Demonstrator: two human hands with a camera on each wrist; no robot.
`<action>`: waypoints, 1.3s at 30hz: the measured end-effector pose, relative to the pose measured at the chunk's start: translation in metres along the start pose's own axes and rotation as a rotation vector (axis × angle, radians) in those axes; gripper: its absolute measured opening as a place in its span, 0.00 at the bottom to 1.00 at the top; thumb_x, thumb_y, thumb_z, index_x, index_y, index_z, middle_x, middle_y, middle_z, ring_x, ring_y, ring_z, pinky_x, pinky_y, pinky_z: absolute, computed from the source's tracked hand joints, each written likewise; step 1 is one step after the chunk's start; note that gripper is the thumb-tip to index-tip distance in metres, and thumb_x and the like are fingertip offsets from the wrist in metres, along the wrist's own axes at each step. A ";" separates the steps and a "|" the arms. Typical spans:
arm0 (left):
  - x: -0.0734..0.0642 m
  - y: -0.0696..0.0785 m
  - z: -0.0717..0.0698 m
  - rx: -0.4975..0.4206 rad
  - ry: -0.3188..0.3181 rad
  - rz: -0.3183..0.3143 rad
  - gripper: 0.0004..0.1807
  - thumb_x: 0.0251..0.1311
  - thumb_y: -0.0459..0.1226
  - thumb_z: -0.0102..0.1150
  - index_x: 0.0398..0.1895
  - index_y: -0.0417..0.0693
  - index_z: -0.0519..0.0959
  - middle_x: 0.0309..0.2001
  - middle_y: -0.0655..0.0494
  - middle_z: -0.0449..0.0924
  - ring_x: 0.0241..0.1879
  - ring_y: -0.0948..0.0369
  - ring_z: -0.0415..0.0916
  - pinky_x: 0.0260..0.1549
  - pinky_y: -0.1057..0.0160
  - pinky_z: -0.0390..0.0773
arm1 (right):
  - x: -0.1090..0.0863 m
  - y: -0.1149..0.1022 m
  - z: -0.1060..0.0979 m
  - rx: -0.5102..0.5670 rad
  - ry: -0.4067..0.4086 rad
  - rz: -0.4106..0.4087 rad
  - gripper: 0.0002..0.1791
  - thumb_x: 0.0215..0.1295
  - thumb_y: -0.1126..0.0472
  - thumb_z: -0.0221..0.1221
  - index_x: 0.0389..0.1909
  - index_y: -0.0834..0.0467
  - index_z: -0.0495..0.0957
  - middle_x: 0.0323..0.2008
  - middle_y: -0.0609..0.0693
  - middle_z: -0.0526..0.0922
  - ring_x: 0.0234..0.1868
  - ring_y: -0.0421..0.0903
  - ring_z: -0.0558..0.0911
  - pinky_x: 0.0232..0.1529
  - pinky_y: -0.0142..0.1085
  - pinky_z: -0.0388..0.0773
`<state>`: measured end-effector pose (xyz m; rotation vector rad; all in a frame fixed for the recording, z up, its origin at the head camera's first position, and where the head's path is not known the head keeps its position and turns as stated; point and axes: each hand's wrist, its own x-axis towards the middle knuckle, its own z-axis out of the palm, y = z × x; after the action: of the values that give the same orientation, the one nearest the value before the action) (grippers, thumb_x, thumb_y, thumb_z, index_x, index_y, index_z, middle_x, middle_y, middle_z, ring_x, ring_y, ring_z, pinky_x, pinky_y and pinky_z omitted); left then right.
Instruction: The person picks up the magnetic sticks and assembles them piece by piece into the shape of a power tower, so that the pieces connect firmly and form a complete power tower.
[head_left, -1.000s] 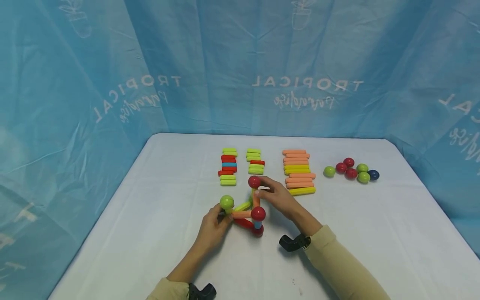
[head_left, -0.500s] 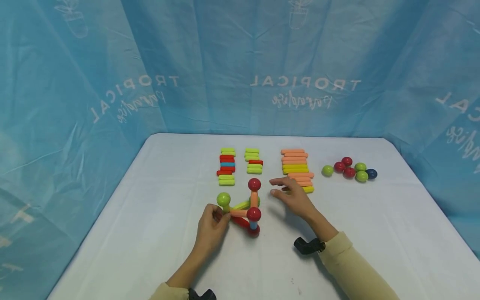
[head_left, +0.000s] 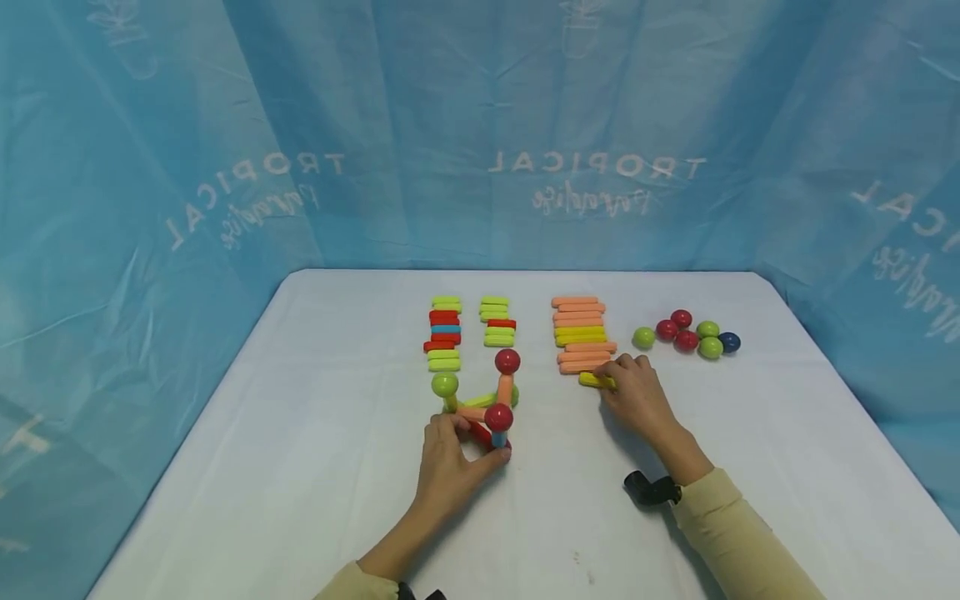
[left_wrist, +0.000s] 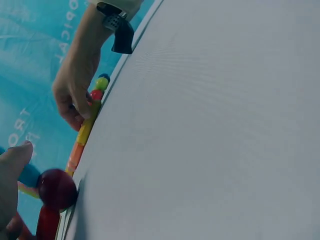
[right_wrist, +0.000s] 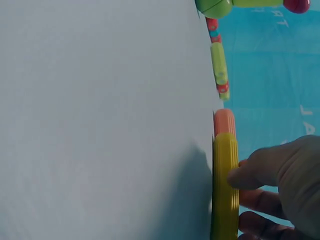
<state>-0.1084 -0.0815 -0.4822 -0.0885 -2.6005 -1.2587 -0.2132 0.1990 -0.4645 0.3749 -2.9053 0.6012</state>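
Observation:
A ball-and-stick structure stands mid-table, with a light green ball (head_left: 445,384) and red balls on top, joined by orange, green, red and blue sticks. My left hand (head_left: 448,471) holds its low front side, fingers at the left end of the red stick (head_left: 480,435) and thumb by the lower red ball (left_wrist: 57,189). To the right, my right hand (head_left: 637,398) pinches a yellow stick (right_wrist: 225,185) at the near end of a column of long sticks. Thumb and fingers lie on either side of it, and the hand covers its right end in the head view.
Long orange sticks (head_left: 577,322) and yellow ones (head_left: 581,335) lie in a column behind my right hand. Two columns of short green sticks (head_left: 444,365), red and blue ones lie farther back. Loose balls (head_left: 686,340) sit at the back right. A blue printed curtain (head_left: 480,125) surrounds the table (head_left: 300,433).
My right hand has left the structure and moved right, onto the nearest yellow stick. My left hand has shifted its hold from below the green ball to the structure's front red stick.

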 end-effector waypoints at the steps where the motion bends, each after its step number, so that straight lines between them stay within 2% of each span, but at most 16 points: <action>1: 0.002 0.001 0.002 0.024 0.018 -0.004 0.34 0.41 0.52 0.75 0.42 0.43 0.65 0.40 0.51 0.65 0.44 0.57 0.63 0.41 0.57 0.68 | 0.000 0.000 0.000 -0.013 -0.006 0.000 0.14 0.54 0.69 0.65 0.44 0.64 0.82 0.39 0.58 0.77 0.42 0.56 0.70 0.43 0.48 0.70; 5: 0.008 0.000 0.011 0.083 0.075 -0.025 0.37 0.42 0.54 0.74 0.43 0.42 0.65 0.39 0.51 0.64 0.43 0.56 0.61 0.42 0.55 0.64 | 0.000 0.001 -0.002 -0.042 -0.048 0.014 0.16 0.53 0.69 0.67 0.44 0.66 0.81 0.37 0.59 0.78 0.38 0.55 0.72 0.41 0.46 0.72; 8: 0.012 -0.005 0.012 0.084 0.112 -0.022 0.32 0.45 0.50 0.73 0.44 0.42 0.66 0.39 0.51 0.65 0.41 0.56 0.62 0.40 0.55 0.62 | 0.001 0.002 -0.002 -0.053 -0.089 0.017 0.17 0.53 0.67 0.68 0.45 0.66 0.81 0.36 0.58 0.79 0.37 0.54 0.73 0.40 0.46 0.73; 11: 0.014 -0.011 0.005 0.055 0.144 0.006 0.24 0.47 0.42 0.71 0.41 0.44 0.69 0.38 0.52 0.68 0.39 0.56 0.63 0.38 0.56 0.62 | 0.001 0.003 -0.002 -0.068 -0.117 0.020 0.17 0.53 0.66 0.68 0.45 0.65 0.82 0.35 0.57 0.79 0.37 0.54 0.73 0.39 0.46 0.73; 14: 0.015 -0.020 -0.008 0.002 0.154 0.023 0.16 0.47 0.36 0.67 0.37 0.45 0.71 0.37 0.53 0.72 0.38 0.56 0.65 0.37 0.57 0.62 | 0.001 0.001 -0.002 -0.042 -0.136 0.033 0.17 0.54 0.65 0.68 0.46 0.62 0.83 0.33 0.55 0.80 0.36 0.52 0.74 0.39 0.45 0.74; 17: 0.014 -0.033 -0.026 -0.069 0.139 -0.011 0.12 0.49 0.32 0.64 0.36 0.45 0.73 0.36 0.53 0.75 0.38 0.57 0.68 0.36 0.57 0.66 | 0.001 -0.006 -0.002 0.082 -0.162 0.046 0.17 0.56 0.65 0.67 0.48 0.63 0.81 0.34 0.53 0.81 0.35 0.50 0.75 0.37 0.43 0.75; 21: 0.012 -0.047 -0.046 -0.190 0.091 -0.071 0.13 0.53 0.25 0.59 0.41 0.43 0.74 0.41 0.52 0.80 0.43 0.56 0.74 0.43 0.56 0.74 | -0.001 -0.024 0.001 0.335 -0.195 0.087 0.18 0.58 0.64 0.66 0.49 0.63 0.80 0.36 0.51 0.81 0.34 0.48 0.75 0.34 0.38 0.75; 23: 0.012 -0.050 -0.051 -0.230 0.047 -0.075 0.15 0.54 0.22 0.57 0.44 0.42 0.74 0.45 0.52 0.82 0.46 0.56 0.76 0.48 0.55 0.75 | -0.003 -0.037 0.002 0.458 -0.213 0.107 0.17 0.59 0.62 0.66 0.49 0.62 0.81 0.37 0.51 0.81 0.35 0.47 0.75 0.34 0.36 0.76; 28: 0.014 -0.047 -0.050 -0.278 -0.050 -0.021 0.20 0.54 0.21 0.56 0.50 0.42 0.73 0.48 0.52 0.81 0.50 0.54 0.76 0.52 0.54 0.74 | -0.012 -0.070 0.013 0.714 -0.286 0.084 0.15 0.61 0.58 0.65 0.46 0.60 0.82 0.37 0.49 0.82 0.38 0.47 0.77 0.37 0.37 0.77; 31: 0.015 -0.043 -0.045 -0.324 -0.063 0.012 0.19 0.53 0.20 0.56 0.48 0.41 0.73 0.47 0.51 0.82 0.51 0.53 0.76 0.53 0.54 0.73 | -0.016 -0.085 0.020 0.827 -0.320 0.067 0.15 0.61 0.56 0.64 0.45 0.60 0.82 0.38 0.50 0.82 0.39 0.48 0.77 0.39 0.38 0.76; 34: 0.015 -0.040 -0.041 -0.352 -0.062 0.025 0.18 0.53 0.18 0.55 0.45 0.41 0.74 0.46 0.50 0.82 0.51 0.53 0.76 0.53 0.53 0.72 | -0.016 -0.096 0.026 0.899 -0.326 0.089 0.14 0.61 0.55 0.65 0.45 0.59 0.82 0.39 0.50 0.82 0.39 0.48 0.77 0.40 0.40 0.76; 39: 0.014 -0.036 -0.039 -0.357 -0.074 0.024 0.18 0.51 0.18 0.54 0.43 0.42 0.74 0.45 0.50 0.83 0.50 0.53 0.76 0.54 0.51 0.71 | -0.012 -0.106 0.030 0.955 -0.311 0.164 0.15 0.60 0.54 0.65 0.44 0.58 0.82 0.41 0.50 0.82 0.40 0.49 0.77 0.42 0.41 0.75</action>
<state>-0.1201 -0.1355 -0.4830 -0.2336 -2.3944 -1.7271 -0.1756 0.0954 -0.4546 0.3406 -2.7030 2.1090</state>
